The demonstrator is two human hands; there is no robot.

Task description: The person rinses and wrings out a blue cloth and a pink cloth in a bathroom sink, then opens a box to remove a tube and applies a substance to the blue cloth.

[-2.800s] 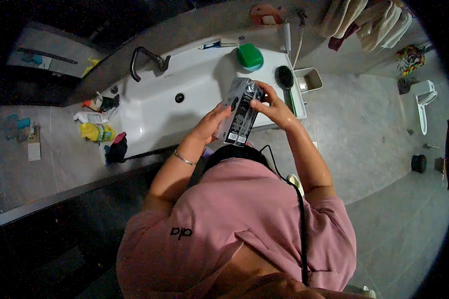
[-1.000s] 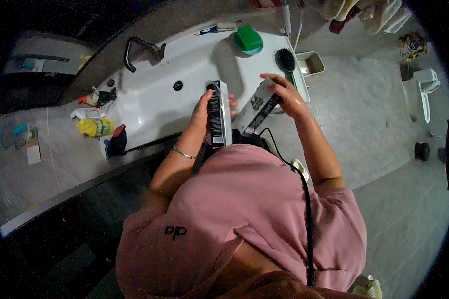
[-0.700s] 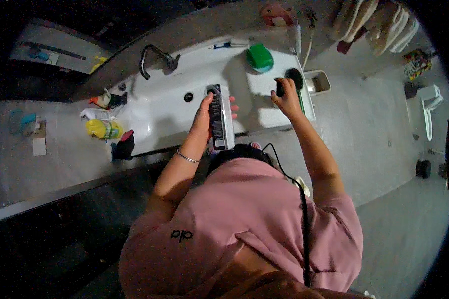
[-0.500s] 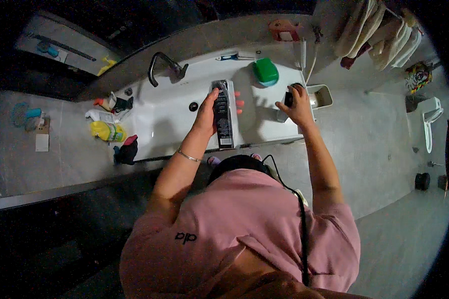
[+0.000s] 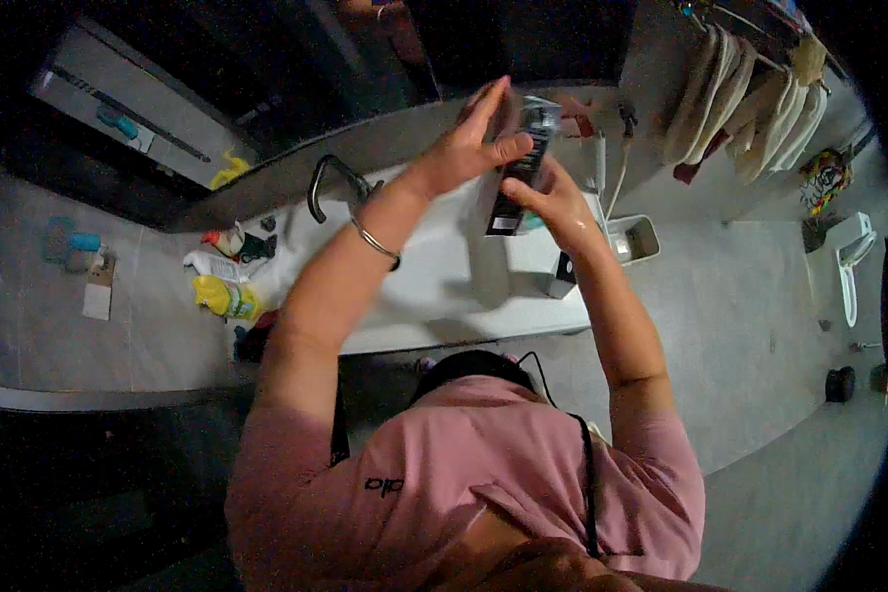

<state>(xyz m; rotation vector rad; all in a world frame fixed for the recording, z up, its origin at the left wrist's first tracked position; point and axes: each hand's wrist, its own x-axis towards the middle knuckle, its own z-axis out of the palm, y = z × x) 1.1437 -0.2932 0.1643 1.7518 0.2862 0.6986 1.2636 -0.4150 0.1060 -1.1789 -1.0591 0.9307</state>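
Note:
A long black box [image 5: 506,212] in clear film is raised above the far side of the white sink [image 5: 424,271], its upper end tilted away to the right. My right hand [image 5: 558,209] grips it, thumb across the front and fingers behind. Beside its upper part is my left hand [image 5: 464,153], fingers stretched out and thumb apart, the thumb tip overlapping the box. Whether that thumb presses on it I cannot tell. A small dark box-like item [image 5: 562,278] stands on the sink's right ledge, partly hidden by my right forearm. Behind the long box, the green soap dish is nearly covered.
A dark curved faucet [image 5: 318,187] rises at the sink's back left. Yellow bottles [image 5: 225,296] and cloths crowd the left ledge. A pale bin [image 5: 633,240] sits right of the sink, near a hose [image 5: 617,178]. Towels [image 5: 710,99] hang at the upper right.
The long box has gone up and to the right, from my left hand into my right. My right hand has let go of the small dark item. My left hand has opened.

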